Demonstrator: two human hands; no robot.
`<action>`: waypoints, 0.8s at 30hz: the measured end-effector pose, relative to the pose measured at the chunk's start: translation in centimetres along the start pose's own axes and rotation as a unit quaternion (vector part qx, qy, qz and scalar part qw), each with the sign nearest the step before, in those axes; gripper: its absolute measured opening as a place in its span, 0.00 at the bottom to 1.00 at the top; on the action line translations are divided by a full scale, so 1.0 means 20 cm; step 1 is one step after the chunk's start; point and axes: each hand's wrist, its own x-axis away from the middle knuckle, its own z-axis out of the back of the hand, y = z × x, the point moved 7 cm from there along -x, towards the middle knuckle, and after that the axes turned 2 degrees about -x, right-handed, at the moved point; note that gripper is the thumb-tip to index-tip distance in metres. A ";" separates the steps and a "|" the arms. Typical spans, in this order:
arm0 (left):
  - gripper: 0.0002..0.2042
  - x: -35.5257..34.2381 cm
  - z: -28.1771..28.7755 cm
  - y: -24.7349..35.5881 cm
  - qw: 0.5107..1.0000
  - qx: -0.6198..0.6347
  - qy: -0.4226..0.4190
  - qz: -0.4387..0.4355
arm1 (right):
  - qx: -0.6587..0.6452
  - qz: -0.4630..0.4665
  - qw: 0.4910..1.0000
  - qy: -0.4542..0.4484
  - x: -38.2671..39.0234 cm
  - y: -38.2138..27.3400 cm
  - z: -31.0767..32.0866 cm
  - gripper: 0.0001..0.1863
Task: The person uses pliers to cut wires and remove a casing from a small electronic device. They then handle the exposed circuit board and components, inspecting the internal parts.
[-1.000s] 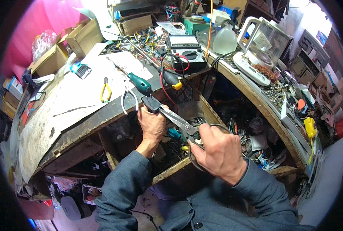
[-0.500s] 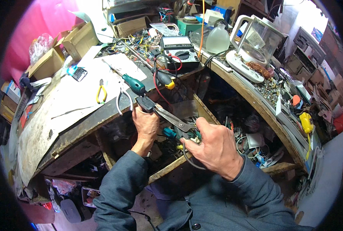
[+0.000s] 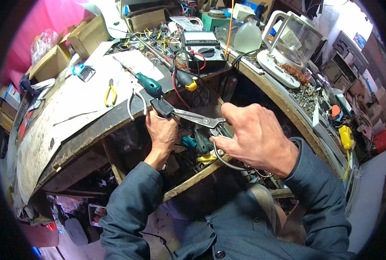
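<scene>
The left hand has its grip closed on a small black plastic block, held up near the front edge of the desk, just beyond the fingers and beside the handle end of a green-handled screwdriver. The right hand is wrapped around the handles of a large pair of scissors, whose blades point leftward so that their tips meet the block's right side; whether the tips press into it or only touch it cannot be told. One handle loop shows below the right hand, the other is hidden by the fingers. As for progress, the work in hand looks under way, not finished: the block appears to be in one piece, no part of it is seen lying apart, and any notch or gap at the blade tips is too small to make out. What seems left is whatever the blades have yet to do at that side. Pale-handled pliers and yellow-handled cutters lie unheld to the left, a multimeter stands farther back, and below the scissors an open drawer holds jumbled tools and parts.
</scene>
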 end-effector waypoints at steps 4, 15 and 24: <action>0.08 0.00 -0.02 -0.05 0.999 0.039 0.010 0.024 | 0.158 0.044 0.985 0.051 0.08 -0.13 -0.05 0.17; 0.08 -0.01 -0.05 -0.08 0.994 0.086 0.003 0.061 | -0.028 -0.042 0.995 0.088 0.16 -0.07 -0.17 0.18; 0.10 0.00 -0.05 -0.06 0.989 0.125 -0.001 0.075 | -0.164 -0.124 0.975 0.087 0.18 -0.03 -0.21 0.18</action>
